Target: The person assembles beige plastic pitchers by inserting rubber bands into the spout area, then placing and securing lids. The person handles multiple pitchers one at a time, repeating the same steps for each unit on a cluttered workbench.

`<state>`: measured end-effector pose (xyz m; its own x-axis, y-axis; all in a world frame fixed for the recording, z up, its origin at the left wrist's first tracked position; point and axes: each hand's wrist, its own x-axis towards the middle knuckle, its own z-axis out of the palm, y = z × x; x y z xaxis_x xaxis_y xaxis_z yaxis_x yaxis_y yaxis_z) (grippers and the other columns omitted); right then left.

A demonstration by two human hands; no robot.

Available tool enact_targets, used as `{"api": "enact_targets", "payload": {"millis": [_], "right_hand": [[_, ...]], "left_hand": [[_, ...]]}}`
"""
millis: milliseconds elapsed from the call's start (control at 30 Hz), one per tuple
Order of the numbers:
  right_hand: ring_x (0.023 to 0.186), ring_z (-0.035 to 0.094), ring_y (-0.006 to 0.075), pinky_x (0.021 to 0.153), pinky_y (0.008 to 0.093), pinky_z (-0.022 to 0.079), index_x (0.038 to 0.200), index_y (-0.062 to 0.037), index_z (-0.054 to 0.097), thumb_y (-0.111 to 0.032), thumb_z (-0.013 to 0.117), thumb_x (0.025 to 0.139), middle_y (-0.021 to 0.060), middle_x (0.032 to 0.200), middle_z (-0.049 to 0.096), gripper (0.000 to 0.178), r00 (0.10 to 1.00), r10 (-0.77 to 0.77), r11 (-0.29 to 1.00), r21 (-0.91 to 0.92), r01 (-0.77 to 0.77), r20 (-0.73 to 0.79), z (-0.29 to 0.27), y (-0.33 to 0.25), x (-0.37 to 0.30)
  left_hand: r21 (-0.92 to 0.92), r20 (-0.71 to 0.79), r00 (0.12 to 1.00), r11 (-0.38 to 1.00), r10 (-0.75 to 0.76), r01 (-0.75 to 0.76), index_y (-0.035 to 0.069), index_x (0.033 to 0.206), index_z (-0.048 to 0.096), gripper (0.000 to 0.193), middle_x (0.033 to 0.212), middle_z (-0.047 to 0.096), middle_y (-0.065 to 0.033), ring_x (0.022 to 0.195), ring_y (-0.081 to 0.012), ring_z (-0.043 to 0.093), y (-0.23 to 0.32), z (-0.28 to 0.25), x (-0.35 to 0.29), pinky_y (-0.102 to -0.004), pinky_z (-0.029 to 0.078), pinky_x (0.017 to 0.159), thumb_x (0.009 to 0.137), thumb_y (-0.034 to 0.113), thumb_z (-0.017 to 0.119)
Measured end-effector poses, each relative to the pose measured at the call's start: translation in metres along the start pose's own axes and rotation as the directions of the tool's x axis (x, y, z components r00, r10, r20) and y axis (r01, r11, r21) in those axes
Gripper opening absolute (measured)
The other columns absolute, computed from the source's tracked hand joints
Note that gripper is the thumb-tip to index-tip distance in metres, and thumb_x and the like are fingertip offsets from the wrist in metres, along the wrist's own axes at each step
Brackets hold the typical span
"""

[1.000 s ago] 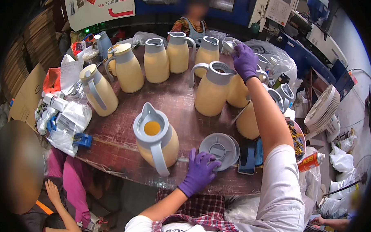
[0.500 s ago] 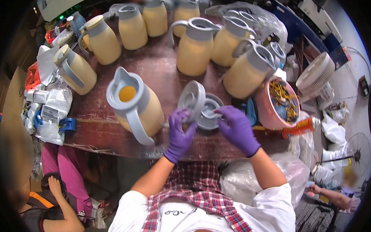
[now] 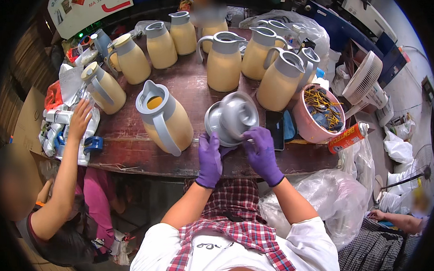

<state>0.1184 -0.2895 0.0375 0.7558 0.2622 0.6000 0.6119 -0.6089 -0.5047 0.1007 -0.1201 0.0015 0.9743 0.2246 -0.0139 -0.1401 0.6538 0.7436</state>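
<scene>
Purple gloves cover both of my hands at the near edge of the dark red table. My left hand [image 3: 210,162] has its fingers closed on the lower rim of a round grey lid [image 3: 212,121]. In front of that lid and partly over it, a second round grey lid [image 3: 244,116] is tilted up and smeared by motion. My right hand [image 3: 263,155] pinches this second lid at its lower edge. Just to the left stands a cream thermos jug [image 3: 173,125] with a grey spout and handle, its mouth uncovered and an amber inside showing.
Several more cream jugs [image 3: 224,68] stand along the table's far side. To the right are a pink tub [image 3: 300,116] of dark and yellow pieces, an orange spray can [image 3: 348,138] and a white fan [image 3: 364,75]. A co-worker's arm [image 3: 67,172] reaches over plastic bags at left.
The right-hand lid has come up and tilted across the left-hand one. At left, the co-worker's arm has risen toward the bags. My view has shifted slightly.
</scene>
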Motion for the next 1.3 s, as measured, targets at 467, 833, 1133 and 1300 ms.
{"api": "enact_targets", "payload": {"millis": [467,833,1133,1300], "right_hand": [[0.098,0.06,0.0353,0.088,0.0448,0.047,0.121,-0.0043,0.056,-0.006,0.075,0.079,0.0168,0.109,0.061,0.046,0.941,-0.228,0.971,-0.125,0.202,-0.249,-0.086,-0.007,0.144],[0.1,0.063,0.0366,0.087,0.0429,0.051,0.11,-0.0063,0.065,-0.022,0.077,0.078,0.0168,0.106,0.065,0.037,0.875,-0.306,0.92,-0.355,0.169,-0.375,-0.009,0.153,0.406],[0.098,0.06,0.0401,0.085,0.0505,0.051,0.107,-0.0074,0.057,-0.019,0.073,0.078,0.0219,0.105,0.059,0.035,0.953,-0.258,0.712,-0.698,0.077,-0.157,0.046,0.193,0.44],[0.125,0.052,0.0391,0.103,0.0465,0.046,0.136,-0.0116,0.057,-0.03,0.07,0.085,0.0197,0.13,0.059,0.056,0.978,0.038,0.8,-0.593,0.092,0.204,0.011,0.179,0.426]], "left_hand": [[0.44,0.418,0.832,0.72,0.366,-0.538,0.001,0.133,0.051,0.033,0.128,0.06,-0.013,0.121,-0.0246,0.057,0.054,0.049,0.026,-0.0403,0.042,0.109,0.103,0.013,0.052],[0.736,0.664,0.743,0.1,0.086,-0.67,0.013,0.112,0.068,0.029,0.106,0.066,-0.0075,0.103,-0.0299,0.063,0.029,-0.059,-0.009,-0.0489,0.045,0.102,0.084,0.015,0.07],[0.755,0.651,0.756,0.041,0.061,-0.654,0.012,0.114,0.068,0.032,0.104,0.065,-0.0073,0.103,-0.0277,0.063,0.027,-0.063,-0.007,-0.0484,0.049,0.099,0.082,0.016,0.072],[0.746,0.659,0.751,0.085,0.043,-0.66,0.01,0.116,0.067,0.034,0.107,0.066,-0.0078,0.105,-0.0302,0.063,0.025,-0.064,-0.004,-0.0503,0.047,0.099,0.083,0.015,0.071]]}}
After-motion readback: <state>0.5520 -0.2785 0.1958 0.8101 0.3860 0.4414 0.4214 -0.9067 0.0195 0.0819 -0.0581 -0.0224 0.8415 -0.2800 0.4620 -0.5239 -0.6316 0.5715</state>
